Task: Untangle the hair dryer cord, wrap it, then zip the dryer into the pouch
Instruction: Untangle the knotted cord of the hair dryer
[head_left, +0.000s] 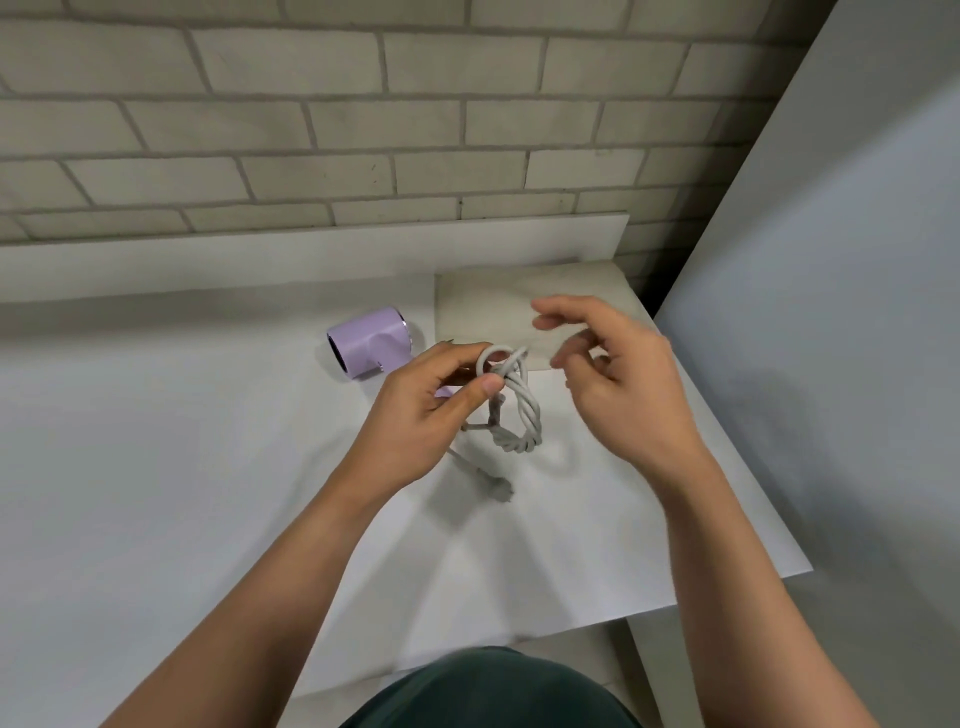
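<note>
Cord (522, 415) mostly looped, pinched at top by left hand (421, 415), right hand (618, 384) loose and empty; plug (498, 488) trailing, dryer (366, 340) lying outside pouch (488, 306), zipping apparently still to do.

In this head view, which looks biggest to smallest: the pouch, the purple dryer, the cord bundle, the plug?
Largest: pouch.
Then dryer and cord bundle, which look alike; the left hand hides part of the dryer.
Smallest: plug.

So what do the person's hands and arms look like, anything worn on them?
Nothing worn. The left hand and right hand are bare: no gloves, rings or watch show. Both forearms are bare to the frame's edge, no sleeves in view. A dark green garment shows at the bottom.
</note>
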